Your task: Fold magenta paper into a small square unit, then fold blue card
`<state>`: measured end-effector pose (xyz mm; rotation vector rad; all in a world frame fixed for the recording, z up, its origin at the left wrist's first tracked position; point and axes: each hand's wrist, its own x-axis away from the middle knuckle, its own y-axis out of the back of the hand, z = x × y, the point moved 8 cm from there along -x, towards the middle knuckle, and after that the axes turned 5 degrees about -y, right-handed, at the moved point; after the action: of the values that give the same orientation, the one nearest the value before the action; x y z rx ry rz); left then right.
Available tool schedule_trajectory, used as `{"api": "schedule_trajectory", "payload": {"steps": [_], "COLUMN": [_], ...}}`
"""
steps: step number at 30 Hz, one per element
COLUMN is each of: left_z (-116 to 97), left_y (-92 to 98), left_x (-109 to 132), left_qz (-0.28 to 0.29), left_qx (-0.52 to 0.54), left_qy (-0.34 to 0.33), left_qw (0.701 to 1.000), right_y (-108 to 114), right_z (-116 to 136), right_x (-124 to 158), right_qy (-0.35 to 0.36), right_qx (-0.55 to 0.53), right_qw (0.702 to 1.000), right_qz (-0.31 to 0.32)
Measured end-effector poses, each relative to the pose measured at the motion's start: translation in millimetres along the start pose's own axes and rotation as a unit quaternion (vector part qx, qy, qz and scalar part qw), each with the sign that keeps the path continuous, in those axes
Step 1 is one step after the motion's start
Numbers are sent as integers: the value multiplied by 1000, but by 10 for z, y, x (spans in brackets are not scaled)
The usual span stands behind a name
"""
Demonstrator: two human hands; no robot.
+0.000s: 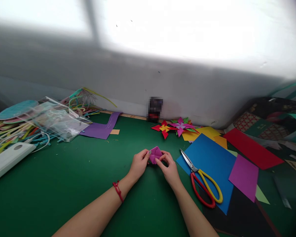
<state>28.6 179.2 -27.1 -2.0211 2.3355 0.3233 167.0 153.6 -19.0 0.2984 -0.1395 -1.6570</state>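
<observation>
A small folded piece of magenta paper point(155, 155) is held above the green table point(88, 184), between both hands. My left hand point(139, 163) pinches its left edge, with the thumb on top. On the opposite side, my right hand point(168, 165) grips the right edge between thumb and fingers. Creases meet near the middle of the paper. The fingertips beneath it are hidden. Scissors point(193, 168) with one red and one yellow handle lie to the right of my right hand, partly on a blue sheet point(209, 161).
Folded paper flowers point(180, 126) lie behind the hands. Red point(253, 148) and magenta sheets point(244, 177) are on the right. Pipe cleaners point(22, 131), a plastic bag point(64, 120) and a white power strip point(11, 159) lie left, beside a purple paper piece point(98, 130).
</observation>
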Motion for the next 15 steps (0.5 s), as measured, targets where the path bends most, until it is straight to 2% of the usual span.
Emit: {"api": "schedule_trajectory", "payload": {"steps": [15], "left_z": [20], "left_y": [-10], "left_x": [-6], "left_qz": [-3], "left_qx": [34], "left_qy": [10], "left_qw": [999], "right_y": [-1], "right_z": [-3], "right_x": [1], "right_qy": [-7], "right_qx": [-20], "right_qw": [1000], "right_qz": [-5]}}
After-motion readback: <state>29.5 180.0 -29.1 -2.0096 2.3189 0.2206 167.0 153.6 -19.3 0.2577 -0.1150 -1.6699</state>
